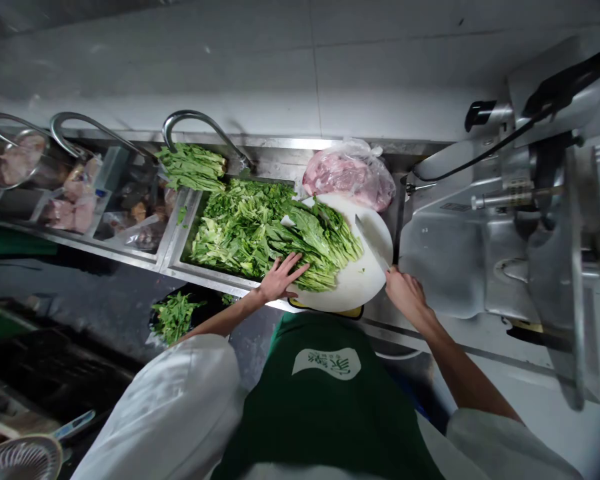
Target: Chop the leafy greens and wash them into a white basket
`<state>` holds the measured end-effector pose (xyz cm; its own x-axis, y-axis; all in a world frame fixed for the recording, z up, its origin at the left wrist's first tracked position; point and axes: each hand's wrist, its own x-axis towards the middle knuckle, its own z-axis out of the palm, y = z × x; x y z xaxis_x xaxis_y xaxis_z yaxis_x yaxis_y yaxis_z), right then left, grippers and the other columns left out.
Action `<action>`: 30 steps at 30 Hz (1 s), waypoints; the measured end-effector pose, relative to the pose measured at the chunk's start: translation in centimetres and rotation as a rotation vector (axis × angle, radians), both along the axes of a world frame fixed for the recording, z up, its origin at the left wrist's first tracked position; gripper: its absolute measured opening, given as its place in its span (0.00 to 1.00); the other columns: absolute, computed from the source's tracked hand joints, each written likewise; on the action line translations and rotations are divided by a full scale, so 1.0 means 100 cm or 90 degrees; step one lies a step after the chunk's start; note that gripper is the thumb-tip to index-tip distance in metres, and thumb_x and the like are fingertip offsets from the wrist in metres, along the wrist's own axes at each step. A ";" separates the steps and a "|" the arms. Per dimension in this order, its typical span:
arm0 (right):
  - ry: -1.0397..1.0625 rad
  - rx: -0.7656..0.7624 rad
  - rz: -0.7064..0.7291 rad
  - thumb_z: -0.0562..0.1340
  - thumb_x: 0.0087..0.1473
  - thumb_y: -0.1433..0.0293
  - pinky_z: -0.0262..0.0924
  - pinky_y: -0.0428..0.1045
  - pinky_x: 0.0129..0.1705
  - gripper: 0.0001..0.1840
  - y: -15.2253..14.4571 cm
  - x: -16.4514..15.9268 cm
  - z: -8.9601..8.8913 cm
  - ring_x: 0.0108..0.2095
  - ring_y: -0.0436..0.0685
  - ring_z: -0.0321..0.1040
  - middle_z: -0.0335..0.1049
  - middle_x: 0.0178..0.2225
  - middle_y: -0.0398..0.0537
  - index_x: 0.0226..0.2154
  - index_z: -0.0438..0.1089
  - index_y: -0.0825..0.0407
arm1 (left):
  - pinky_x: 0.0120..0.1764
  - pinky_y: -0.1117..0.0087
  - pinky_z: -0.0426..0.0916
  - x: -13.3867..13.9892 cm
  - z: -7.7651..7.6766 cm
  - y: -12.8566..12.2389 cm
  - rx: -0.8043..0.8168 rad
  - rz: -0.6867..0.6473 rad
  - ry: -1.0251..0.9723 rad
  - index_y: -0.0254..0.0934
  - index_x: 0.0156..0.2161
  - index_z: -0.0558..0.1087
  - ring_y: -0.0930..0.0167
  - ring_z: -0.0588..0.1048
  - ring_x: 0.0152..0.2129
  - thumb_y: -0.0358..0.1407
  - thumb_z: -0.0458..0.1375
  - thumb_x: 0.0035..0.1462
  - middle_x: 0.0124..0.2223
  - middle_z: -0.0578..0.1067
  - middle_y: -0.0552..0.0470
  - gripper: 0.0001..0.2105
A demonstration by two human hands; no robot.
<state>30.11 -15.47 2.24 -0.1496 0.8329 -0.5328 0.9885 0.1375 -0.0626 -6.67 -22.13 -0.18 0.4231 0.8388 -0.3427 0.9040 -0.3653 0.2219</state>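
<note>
A pile of leafy greens (310, 240) lies across a round white cutting board (367, 287), its stem ends toward the right. My left hand (280, 279), fingers spread, rests on the near left side of the greens. My right hand (405, 291) is closed around the handle of a kitchen knife (370, 241) at the board's right edge. The blade points away and to the left over the board, just right of the stem ends, apart from them. Left of the board, cut greens (235, 227) fill a steel sink (180, 265).
Bagged raw meat (350, 175) sits behind the board. A meat slicer (520, 233) stands at the right. A faucet (195, 117) arches over the sink, with a bunch of greens (193, 167) behind. Further left, sinks hold meat (70, 212). More greens (175, 317) lie in a black bag below.
</note>
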 end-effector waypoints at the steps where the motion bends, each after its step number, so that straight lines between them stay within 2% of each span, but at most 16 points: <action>1: 0.005 0.004 0.019 0.46 0.70 0.70 0.62 0.51 0.42 0.20 0.006 -0.010 -0.004 0.41 0.65 0.78 0.78 0.39 0.66 0.52 0.68 0.61 | 0.69 0.43 0.42 -0.008 -0.001 0.000 -0.008 0.007 0.036 0.49 0.74 0.49 0.51 0.41 0.72 0.51 0.66 0.55 0.75 0.46 0.42 0.47; 3: 0.010 0.011 0.060 0.47 0.68 0.75 0.62 0.52 0.44 0.21 0.015 -0.032 -0.008 0.44 0.65 0.78 0.78 0.40 0.67 0.57 0.65 0.62 | 0.69 0.42 0.40 -0.013 -0.005 0.012 0.001 0.010 0.069 0.48 0.75 0.45 0.52 0.39 0.72 0.47 0.66 0.56 0.76 0.42 0.42 0.48; 6: 0.025 -0.011 0.147 0.49 0.64 0.80 0.61 0.51 0.48 0.26 0.022 -0.063 -0.008 0.48 0.64 0.77 0.78 0.43 0.68 0.62 0.61 0.65 | 0.69 0.41 0.36 -0.007 -0.010 0.047 0.021 -0.026 0.055 0.46 0.75 0.41 0.53 0.34 0.73 0.43 0.67 0.54 0.76 0.38 0.43 0.51; 8: 0.042 -0.028 0.195 0.48 0.63 0.81 0.61 0.50 0.48 0.26 0.024 -0.075 -0.006 0.48 0.64 0.77 0.78 0.43 0.68 0.62 0.61 0.65 | 0.69 0.41 0.36 -0.001 -0.011 0.070 0.020 -0.066 0.036 0.45 0.75 0.41 0.51 0.34 0.72 0.43 0.69 0.52 0.76 0.37 0.44 0.53; 10: 0.061 -0.028 0.206 0.47 0.65 0.79 0.61 0.50 0.46 0.23 0.027 -0.078 -0.005 0.46 0.64 0.77 0.78 0.42 0.66 0.58 0.65 0.63 | 0.69 0.41 0.35 0.004 -0.014 0.087 0.017 -0.105 0.018 0.42 0.75 0.43 0.49 0.35 0.72 0.45 0.70 0.50 0.76 0.38 0.43 0.54; 13: 0.080 -0.019 0.159 0.47 0.69 0.69 0.61 0.49 0.43 0.20 0.033 -0.065 -0.004 0.43 0.63 0.77 0.78 0.41 0.63 0.51 0.70 0.58 | 0.69 0.41 0.33 0.008 -0.021 0.106 0.025 -0.167 -0.001 0.36 0.74 0.46 0.47 0.37 0.72 0.50 0.69 0.51 0.76 0.42 0.41 0.54; 17: 0.067 -0.022 0.025 0.47 0.70 0.63 0.60 0.49 0.41 0.21 0.028 -0.033 -0.001 0.43 0.62 0.77 0.78 0.42 0.61 0.50 0.71 0.54 | 0.68 0.40 0.34 0.012 -0.030 0.132 0.018 -0.212 -0.001 0.35 0.73 0.49 0.47 0.42 0.71 0.52 0.69 0.48 0.74 0.48 0.38 0.54; 21: 0.043 -0.008 -0.103 0.47 0.70 0.64 0.61 0.50 0.41 0.21 0.003 -0.014 0.000 0.43 0.63 0.77 0.78 0.42 0.64 0.52 0.70 0.57 | 0.67 0.42 0.42 0.025 -0.032 0.144 0.006 -0.144 -0.010 0.37 0.72 0.54 0.46 0.55 0.67 0.52 0.71 0.43 0.70 0.59 0.34 0.54; 24: 0.031 -0.016 -0.164 0.48 0.69 0.69 0.62 0.49 0.41 0.19 -0.016 -0.024 0.000 0.45 0.62 0.77 0.77 0.43 0.64 0.51 0.69 0.58 | 0.65 0.42 0.47 0.048 -0.032 0.131 0.053 -0.037 0.018 0.34 0.72 0.54 0.43 0.61 0.61 0.52 0.71 0.42 0.66 0.62 0.31 0.55; 28: 0.052 -0.023 -0.129 0.49 0.66 0.76 0.63 0.49 0.42 0.17 -0.026 -0.054 0.002 0.44 0.61 0.78 0.78 0.42 0.64 0.52 0.67 0.60 | 0.62 0.42 0.54 0.083 -0.030 0.096 0.091 0.141 0.091 0.32 0.74 0.45 0.42 0.64 0.58 0.50 0.71 0.42 0.65 0.63 0.27 0.60; 30: 0.064 -0.009 -0.104 0.49 0.66 0.76 0.63 0.49 0.43 0.17 -0.024 -0.057 0.002 0.44 0.62 0.78 0.78 0.41 0.64 0.52 0.67 0.59 | 0.62 0.41 0.53 0.091 -0.024 0.081 0.080 0.177 0.112 0.34 0.75 0.40 0.41 0.59 0.63 0.50 0.72 0.43 0.70 0.56 0.27 0.63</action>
